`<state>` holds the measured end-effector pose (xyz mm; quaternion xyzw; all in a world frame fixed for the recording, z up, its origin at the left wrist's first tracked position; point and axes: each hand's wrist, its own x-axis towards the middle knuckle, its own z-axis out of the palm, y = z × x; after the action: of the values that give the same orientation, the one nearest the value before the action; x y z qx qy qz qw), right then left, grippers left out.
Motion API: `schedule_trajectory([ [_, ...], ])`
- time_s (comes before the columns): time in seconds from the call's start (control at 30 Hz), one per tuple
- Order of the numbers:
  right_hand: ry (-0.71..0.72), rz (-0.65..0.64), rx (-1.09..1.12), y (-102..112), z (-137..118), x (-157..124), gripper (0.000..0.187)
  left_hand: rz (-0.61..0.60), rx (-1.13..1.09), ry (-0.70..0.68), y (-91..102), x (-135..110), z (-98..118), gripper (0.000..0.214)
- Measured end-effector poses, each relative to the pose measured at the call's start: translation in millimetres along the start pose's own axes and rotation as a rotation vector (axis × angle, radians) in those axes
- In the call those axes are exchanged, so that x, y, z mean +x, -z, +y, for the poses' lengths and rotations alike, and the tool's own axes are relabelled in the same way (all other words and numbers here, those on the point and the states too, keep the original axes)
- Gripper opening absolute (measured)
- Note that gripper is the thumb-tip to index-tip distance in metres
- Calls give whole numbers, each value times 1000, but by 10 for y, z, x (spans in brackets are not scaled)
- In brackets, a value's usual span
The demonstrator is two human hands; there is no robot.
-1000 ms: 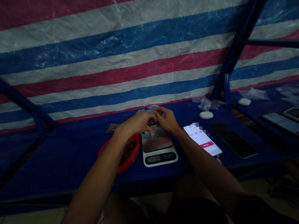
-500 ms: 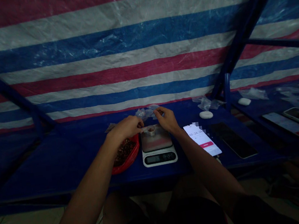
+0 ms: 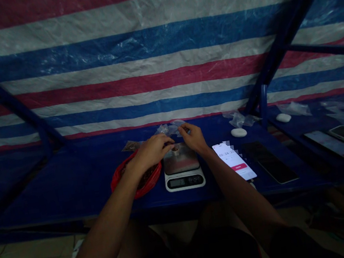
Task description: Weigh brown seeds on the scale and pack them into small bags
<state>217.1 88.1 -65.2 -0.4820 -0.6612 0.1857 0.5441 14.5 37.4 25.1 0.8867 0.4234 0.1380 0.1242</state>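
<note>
My left hand (image 3: pixel 157 147) is over the near-left side of a small digital scale (image 3: pixel 182 166), its thumb and fingers pinched just above a small round cup (image 3: pixel 175 150). The cup stands on the scale's metal plate and has something brown in it. What the left fingertips hold, if anything, is too small to make out. Over the plate's far right corner, my right hand (image 3: pixel 193 137) is closed in a pinch beside clear plastic bags (image 3: pixel 170 128); whether it grips one is unclear. A red bag-lined bowl (image 3: pixel 148 188) of small brown pieces sits under my left forearm.
Right of the scale lie a lit phone (image 3: pixel 235 163) with a timer, a dark phone (image 3: pixel 272 162) and a white case (image 3: pixel 238 132). A filled clear packet (image 3: pixel 131 146) rests behind the bowl. More phones and bags are farther right. Striped sheeting (image 3: pixel 152 80) hangs behind the blue table.
My left hand has moved right, from the plate's left edge to above the cup, uncovering the packet behind the bowl. My right hand has barely moved.
</note>
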Motion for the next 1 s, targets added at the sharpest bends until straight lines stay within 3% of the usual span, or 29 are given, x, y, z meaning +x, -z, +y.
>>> schedule_trajectory([
  [0.13, -9, 10, 24, 31, -26, 0, 33, 89, 67, 130, -3, -254, -175, 32],
  [0.2, -5, 17, 31, 36, -40, 1, 33, 9, 73, 226, 32, -443, -328, 27],
  [0.27, 1, 11, 26, 26, -43, 0, 32, -145, 15, 291, 46, -625, -462, 21],
  [0.37, -3, -1, 24, -2, -24, -8, 33, -243, -51, 327, -7, -803, -545, 38],
  [0.77, -82, 141, 75, 13, 71, -29, 44, -14, 23, 404, -196, -986, -539, 21],
  [1.0, -117, 167, 89, -29, 103, -38, 48, 43, -61, 430, -154, -1025, -512, 18],
])
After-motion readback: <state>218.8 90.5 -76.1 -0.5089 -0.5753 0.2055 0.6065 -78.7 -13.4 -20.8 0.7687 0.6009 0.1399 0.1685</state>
